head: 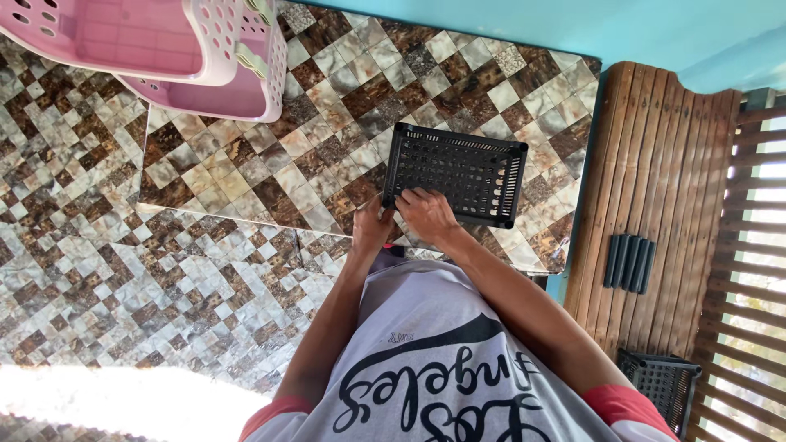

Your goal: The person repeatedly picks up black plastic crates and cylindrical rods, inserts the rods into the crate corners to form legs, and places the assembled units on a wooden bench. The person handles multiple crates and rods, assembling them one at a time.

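At the far left, two pale pink perforated plastic baskets [164, 57] sit nested at the upper corner, overlapping the edge of a low table with a brown-and-cream checkered mosaic top [246, 164], which stands on a floor of the same mosaic pattern [98, 270]. Moving right, the person's left hand [370, 227] comes up from a bare forearm that rises out of a grey printed shirt with red sleeve trim [426, 360]; the hand sits at the near left corner of a black rectangular perforated plastic tray [463, 168], its fingers curled narrowly over that corner, though whether they truly grip it cannot be told. Just beside it, the right hand [427, 213] lies palm-down on the tray's near edge, wrist bent, fingers spread slightly and pressing on the grid. The tray rests flat on the tabletop, toward the table's right half, its long side across the view. Further right, a slatted wooden bench [655, 147] runs along a turquoise wall [573, 24]; on it lies a bundle of short black plastic tubes [630, 263], well apart from the tray. At the lower right, another black perforated tray [661, 385] rests at the bench's near end.
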